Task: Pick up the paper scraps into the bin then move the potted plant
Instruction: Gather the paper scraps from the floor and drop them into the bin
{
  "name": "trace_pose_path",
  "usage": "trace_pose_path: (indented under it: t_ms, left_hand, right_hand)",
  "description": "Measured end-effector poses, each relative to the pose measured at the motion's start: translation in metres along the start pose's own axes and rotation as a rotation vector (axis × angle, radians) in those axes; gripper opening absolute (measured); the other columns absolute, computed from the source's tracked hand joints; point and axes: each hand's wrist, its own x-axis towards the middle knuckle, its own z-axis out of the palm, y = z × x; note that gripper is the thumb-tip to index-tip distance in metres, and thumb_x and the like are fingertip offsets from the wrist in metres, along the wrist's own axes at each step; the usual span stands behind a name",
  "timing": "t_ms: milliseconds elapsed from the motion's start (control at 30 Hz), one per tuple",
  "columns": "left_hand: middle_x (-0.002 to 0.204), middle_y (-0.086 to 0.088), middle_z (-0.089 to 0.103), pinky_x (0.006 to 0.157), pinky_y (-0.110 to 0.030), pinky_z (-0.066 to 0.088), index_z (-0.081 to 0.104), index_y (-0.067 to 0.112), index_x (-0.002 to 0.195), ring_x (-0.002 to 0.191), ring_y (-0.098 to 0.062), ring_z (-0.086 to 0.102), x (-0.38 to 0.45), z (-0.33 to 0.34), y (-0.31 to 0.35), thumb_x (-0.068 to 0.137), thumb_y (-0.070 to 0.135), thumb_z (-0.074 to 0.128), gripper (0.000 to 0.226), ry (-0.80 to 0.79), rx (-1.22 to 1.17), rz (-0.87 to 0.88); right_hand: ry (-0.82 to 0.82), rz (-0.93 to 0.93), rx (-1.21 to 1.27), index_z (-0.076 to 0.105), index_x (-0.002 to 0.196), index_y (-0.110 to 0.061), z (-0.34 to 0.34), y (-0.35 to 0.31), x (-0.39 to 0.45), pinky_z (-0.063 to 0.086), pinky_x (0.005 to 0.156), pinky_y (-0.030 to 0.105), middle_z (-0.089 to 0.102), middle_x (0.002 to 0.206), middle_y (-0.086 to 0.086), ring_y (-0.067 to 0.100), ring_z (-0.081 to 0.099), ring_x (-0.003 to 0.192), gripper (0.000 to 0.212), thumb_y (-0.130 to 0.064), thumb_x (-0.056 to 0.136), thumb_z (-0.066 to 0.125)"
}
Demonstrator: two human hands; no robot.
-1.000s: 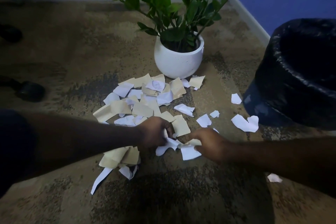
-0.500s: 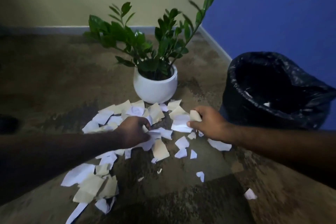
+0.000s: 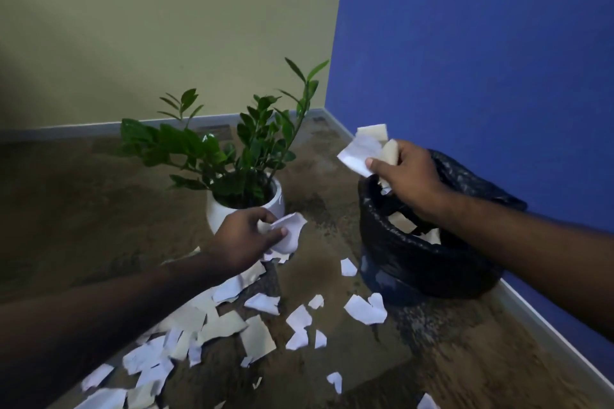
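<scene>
The right hand [image 3: 407, 178] is raised at the right of centre, over the near rim of the bin [image 3: 428, 256], a dark container lined with a black plastic bag that stands against the blue wall [image 3: 481, 43]. Its fingers [image 3: 372, 163] are pinched shut on a bunch of torn scraps [image 3: 363, 151], white and cream, that stick up and to the left above the bin's mouth. A few cream pieces [image 3: 403, 222] already lie inside the bag.

The left hand [image 3: 246, 237] is at the centre of the frame, lifted above the floor and in front of the white pot. Its fingers are closed round a crumpled white scrap [image 3: 289, 232].

The potted plant [image 3: 232, 156], a glossy green-leaved plant in a round white pot [image 3: 219, 212], stands on the brown mottled carpet [image 3: 83, 209] left of the bin and apart from it, near the corner where the beige wall [image 3: 166, 26] meets the blue one.

Loose paper scraps [image 3: 232, 325] are strewn over the carpet from below the left hand down to the lower left edge, with a few lying just in front of the bin [image 3: 365, 309].
</scene>
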Motion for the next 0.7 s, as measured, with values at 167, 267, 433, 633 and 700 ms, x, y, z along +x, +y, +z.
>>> trace_pose_path:
  t_ms: [167, 267, 433, 633, 700]
  left_hand:
    - [0.070, -0.015, 0.068, 0.038, -0.019, 0.044, 0.064, 0.007, 0.088, 0.042, -0.006, 0.059, 0.011, 0.011, 0.045, 0.087, 0.025, 0.072, 0.020, 0.037, -0.187, 0.012]
    - [0.069, -0.016, 0.070, 0.048, -0.031, 0.052, 0.063, 0.008, 0.085, 0.050, -0.016, 0.065, 0.018, 0.021, 0.067, 0.087, 0.028, 0.071, 0.021, 0.048, -0.257, 0.045]
    - [0.075, -0.012, 0.068, 0.059, -0.038, 0.051, 0.064, 0.007, 0.087, 0.058, -0.019, 0.066, 0.028, 0.049, 0.103, 0.088, 0.021, 0.071, 0.016, -0.004, -0.510, 0.045]
    - [0.088, -0.017, 0.068, 0.052, -0.025, 0.050, 0.059, 0.004, 0.102, 0.063, -0.020, 0.062, 0.039, 0.079, 0.164, 0.093, 0.015, 0.064, 0.015, -0.186, -0.916, 0.008]
    - [0.080, -0.011, 0.066, 0.047, -0.023, 0.046, 0.056, 0.007, 0.097, 0.055, -0.017, 0.057, 0.042, 0.086, 0.177, 0.094, 0.012, 0.060, 0.007, -0.291, -1.062, -0.003]
  right_hand:
    - [0.148, 0.104, -0.118, 0.063, 0.094, -0.013, -0.039, 0.026, 0.007, 0.056, 0.075, 0.045, 0.068, 0.091, 0.006, 0.026, 0.066, 0.083, 0.031, -0.036, 0.078, 0.075]
    - [0.079, 0.209, -0.123, 0.063, 0.092, -0.012, -0.057, 0.046, 0.005, 0.060, 0.067, 0.047, 0.069, 0.087, 0.010, 0.026, 0.067, 0.073, 0.033, -0.038, 0.076, 0.077]
    - [-0.091, 0.282, -0.287, 0.051, 0.131, -0.012, -0.072, 0.065, 0.001, 0.051, 0.087, 0.036, 0.060, 0.123, 0.007, 0.025, 0.061, 0.106, 0.074, -0.048, 0.072, 0.079]
    - [-0.135, 0.348, 0.040, 0.063, 0.109, -0.018, -0.061, 0.037, 0.002, 0.058, 0.081, 0.042, 0.068, 0.110, 0.008, 0.022, 0.066, 0.087, 0.049, -0.059, 0.082, 0.060]
    - [-0.304, 0.469, 0.392, 0.064, 0.107, -0.013, -0.061, 0.019, 0.003, 0.058, 0.068, 0.042, 0.067, 0.097, 0.014, 0.029, 0.066, 0.075, 0.049, -0.056, 0.090, 0.048]
